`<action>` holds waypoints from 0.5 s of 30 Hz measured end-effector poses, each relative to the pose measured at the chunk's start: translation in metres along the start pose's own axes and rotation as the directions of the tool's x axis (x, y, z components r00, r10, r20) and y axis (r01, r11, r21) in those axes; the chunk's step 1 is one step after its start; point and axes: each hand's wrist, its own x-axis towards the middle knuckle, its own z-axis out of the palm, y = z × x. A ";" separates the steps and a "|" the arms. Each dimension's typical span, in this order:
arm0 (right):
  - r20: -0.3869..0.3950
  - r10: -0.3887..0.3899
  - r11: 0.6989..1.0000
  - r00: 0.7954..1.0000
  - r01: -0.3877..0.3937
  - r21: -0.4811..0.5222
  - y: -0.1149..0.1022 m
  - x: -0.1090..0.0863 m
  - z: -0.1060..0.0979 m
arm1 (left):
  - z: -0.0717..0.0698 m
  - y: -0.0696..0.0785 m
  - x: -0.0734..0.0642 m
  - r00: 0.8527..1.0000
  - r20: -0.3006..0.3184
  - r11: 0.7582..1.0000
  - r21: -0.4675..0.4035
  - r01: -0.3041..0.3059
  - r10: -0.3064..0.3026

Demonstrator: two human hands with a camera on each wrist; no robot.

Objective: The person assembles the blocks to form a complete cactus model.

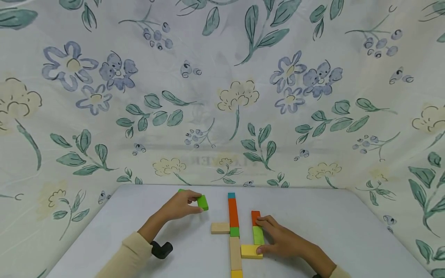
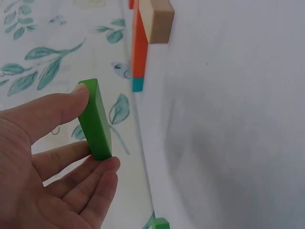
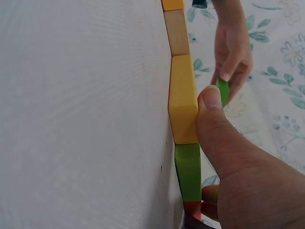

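My left hand [image 1: 181,205] pinches a green block [image 1: 202,203] between thumb and fingertips, raised over the table. The left wrist view shows the thumb on one end of the block and fingers at the other. My right hand [image 1: 286,240] rests beside a branch of blocks: its thumb touches the yellow block [image 1: 248,251], and its fingers touch the red block [image 1: 255,216]. Between those two lies a light green block [image 1: 258,235]. The branch meets a long row containing a blue block [image 1: 231,195], an orange-red block [image 1: 233,212], a green block [image 1: 234,231] and a plain wooden block [image 1: 235,253].
Another plain wooden block [image 1: 220,228] juts left from the row. A second yellow block [image 1: 236,274] continues it at the bottom edge of the head view. Behind the left hand, another green block [image 2: 160,223] shows partly. A floral cloth [image 1: 236,127] hangs behind the white table [image 1: 313,216].
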 end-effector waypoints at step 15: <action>0.002 -0.005 1.000 1.000 0.005 0.002 0.001 0.001 0.000 | 0.023 0.001 0.001 0.999 0.027 0.998 -0.054 0.033 -0.032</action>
